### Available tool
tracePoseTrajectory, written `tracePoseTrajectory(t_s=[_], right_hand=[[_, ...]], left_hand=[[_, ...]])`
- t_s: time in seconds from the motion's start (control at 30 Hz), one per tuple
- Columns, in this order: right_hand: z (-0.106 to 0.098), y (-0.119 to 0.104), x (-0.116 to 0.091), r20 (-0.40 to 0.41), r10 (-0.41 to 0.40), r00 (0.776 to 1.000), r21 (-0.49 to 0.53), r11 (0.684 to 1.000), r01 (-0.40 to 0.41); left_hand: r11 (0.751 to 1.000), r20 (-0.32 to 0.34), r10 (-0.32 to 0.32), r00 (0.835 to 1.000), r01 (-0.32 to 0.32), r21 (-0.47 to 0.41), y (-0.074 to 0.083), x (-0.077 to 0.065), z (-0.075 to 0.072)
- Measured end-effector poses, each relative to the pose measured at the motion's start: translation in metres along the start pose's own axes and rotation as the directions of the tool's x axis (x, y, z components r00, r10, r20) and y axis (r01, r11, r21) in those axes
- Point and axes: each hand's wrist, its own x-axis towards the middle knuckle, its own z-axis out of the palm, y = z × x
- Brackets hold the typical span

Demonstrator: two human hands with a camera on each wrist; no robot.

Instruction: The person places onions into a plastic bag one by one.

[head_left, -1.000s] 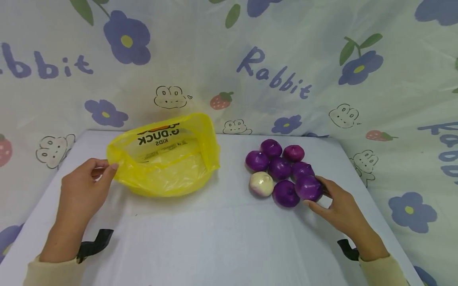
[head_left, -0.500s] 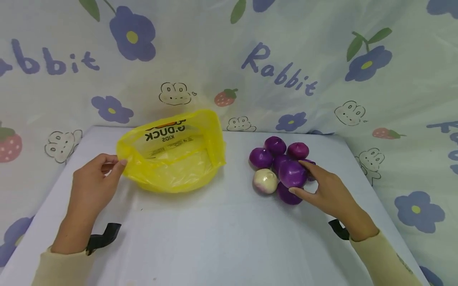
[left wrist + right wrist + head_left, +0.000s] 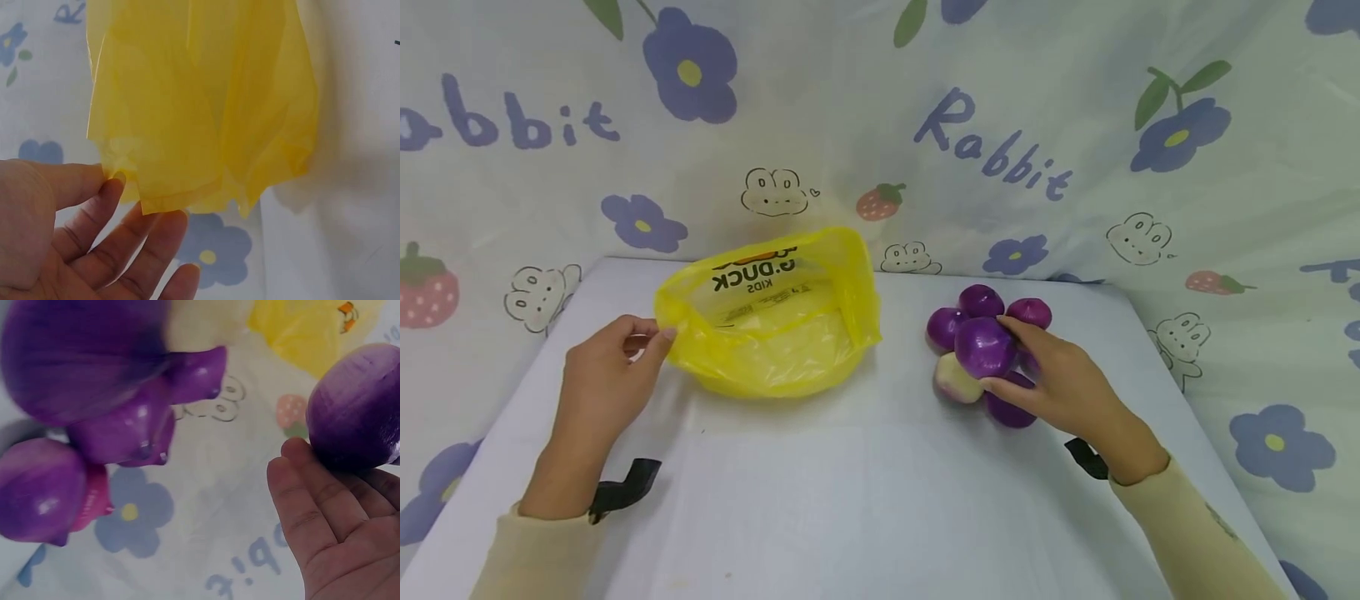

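Note:
My left hand (image 3: 613, 379) pinches the left rim of a yellow plastic bag (image 3: 775, 358) between thumb and index finger. The bag's mouth gapes toward me, with black print showing on its back wall. In the left wrist view the other fingers spread below the yellow film (image 3: 162, 119). A purple onion (image 3: 985, 348) is gripped between the thumb and fingers of my right hand (image 3: 1071, 383), raised over the other onions. The right wrist view shows that onion (image 3: 359, 406) against the fingers. Beneath it are a whitish onion (image 3: 955, 379) and several purple ones, partly hidden.
A white-covered table (image 3: 850, 500) lies under everything. Behind it hangs a cloth (image 3: 827, 100) printed with flowers, rabbits and strawberries. A reddish-purple onion (image 3: 1030, 312) sits at the back right of the group. Black straps (image 3: 625, 487) stick out at both wrists.
My right hand has lifted the purple onion from the right side of the group and carried it left over the others. The left hand keeps its pinch on the bag; the view shifted slightly.

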Motion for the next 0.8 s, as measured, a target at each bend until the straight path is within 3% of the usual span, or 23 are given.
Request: tracePoseTrajectory(t_s=[0.33,0.53,0.8], right_hand=[[-0.001,-0.028,0.023,0.079,-0.011,0.997,-0.008,1.000,0.012],[0.000,-0.043,0.038,0.106,-0.073,0.992,-0.027,0.997,0.076],[0.002,-0.065,0.056,0.154,-0.121,0.981,-0.037,0.991,0.128]], left_hand=[[1.000,0.015,-0.003,1.000,0.003,0.008,0.001,-0.001,0.001],[1.000,0.003,-0.009,1.000,0.009,0.005,-0.001,-0.001,0.005],[0.999,-0.030,0.053,0.998,-0.053,-0.003,-0.001,-0.001,0.005]])
